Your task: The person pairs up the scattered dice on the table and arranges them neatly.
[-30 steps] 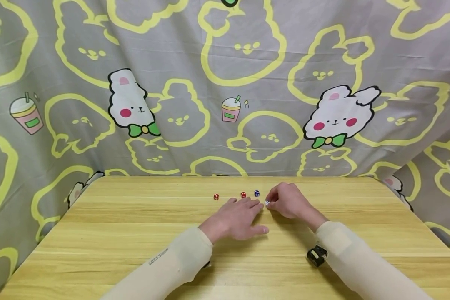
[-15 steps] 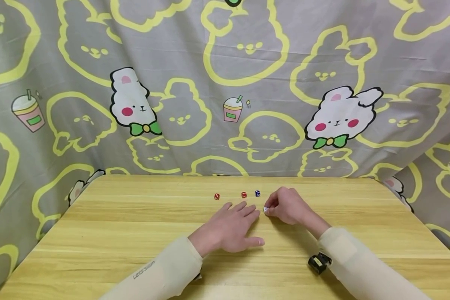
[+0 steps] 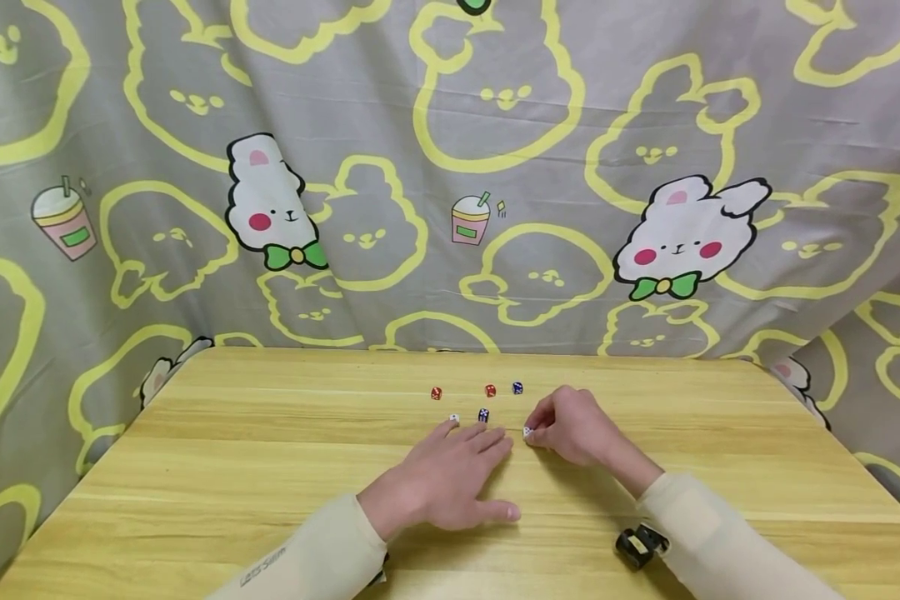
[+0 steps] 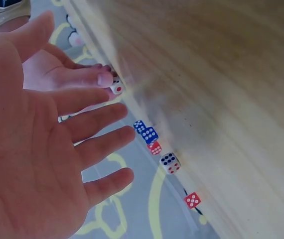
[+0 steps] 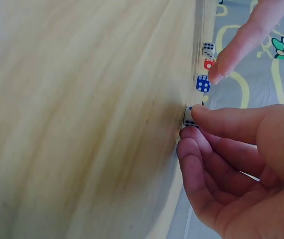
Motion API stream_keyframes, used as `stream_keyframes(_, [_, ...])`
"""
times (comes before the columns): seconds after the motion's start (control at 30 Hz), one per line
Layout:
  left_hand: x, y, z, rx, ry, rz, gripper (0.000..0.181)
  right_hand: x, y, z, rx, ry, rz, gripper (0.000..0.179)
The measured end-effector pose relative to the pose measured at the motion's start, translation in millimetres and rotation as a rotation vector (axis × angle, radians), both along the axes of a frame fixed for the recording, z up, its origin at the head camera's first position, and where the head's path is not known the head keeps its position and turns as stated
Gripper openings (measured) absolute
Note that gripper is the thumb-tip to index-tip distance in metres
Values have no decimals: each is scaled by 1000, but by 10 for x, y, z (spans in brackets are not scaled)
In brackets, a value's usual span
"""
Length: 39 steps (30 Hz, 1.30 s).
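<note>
My right hand [image 3: 576, 425] pinches a white die [image 3: 527, 432] between thumb and fingertips, low at the table surface; the right wrist view shows the same white die [image 5: 189, 116] partly covered by the thumb. To its left my left hand [image 3: 450, 477] is spread with straight fingers and holds nothing. Just beyond the left fingertips sit another white die [image 3: 454, 418] and a blue die [image 3: 483, 414]. Farther back stand a red die [image 3: 437, 393], a second red die [image 3: 491, 390] and a second blue die [image 3: 517, 387]. In the left wrist view the dice appear beyond the open palm [image 4: 32, 154].
The wooden table [image 3: 195, 467] ends at a grey curtain [image 3: 390, 208] with yellow animal outlines. A black wrist device [image 3: 637, 546] hangs below the right sleeve [image 3: 720, 533].
Both hands have drawn back toward the person, the left one also leftward, uncovering a white and a blue die. The pinched white die has come nearer with the right hand.
</note>
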State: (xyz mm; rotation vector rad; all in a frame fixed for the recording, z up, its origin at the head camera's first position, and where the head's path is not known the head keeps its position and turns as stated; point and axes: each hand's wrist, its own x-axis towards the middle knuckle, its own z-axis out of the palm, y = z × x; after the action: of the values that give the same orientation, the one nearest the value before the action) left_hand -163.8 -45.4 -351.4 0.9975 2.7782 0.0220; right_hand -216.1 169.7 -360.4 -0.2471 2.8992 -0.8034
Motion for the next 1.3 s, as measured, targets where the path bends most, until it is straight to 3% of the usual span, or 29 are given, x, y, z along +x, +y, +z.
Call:
stream_keyframes(0.37, [87, -95, -25, 8, 0, 6, 86, 118, -83, 1, -33, -23, -3, 8])
stream_keyframes(0.77, [184, -191, -14, 48, -53, 40, 87, 319, -234, 13, -83, -95, 11, 13])
stream_keyframes(0.97, [240, -259, -16, 53, -79, 60, 85, 439, -304, 8, -124, -135, 39, 16])
stream_keyframes(1.3, [326, -317, -44, 39, -58, 57, 85, 575, -343, -13, -186, -133, 95, 15])
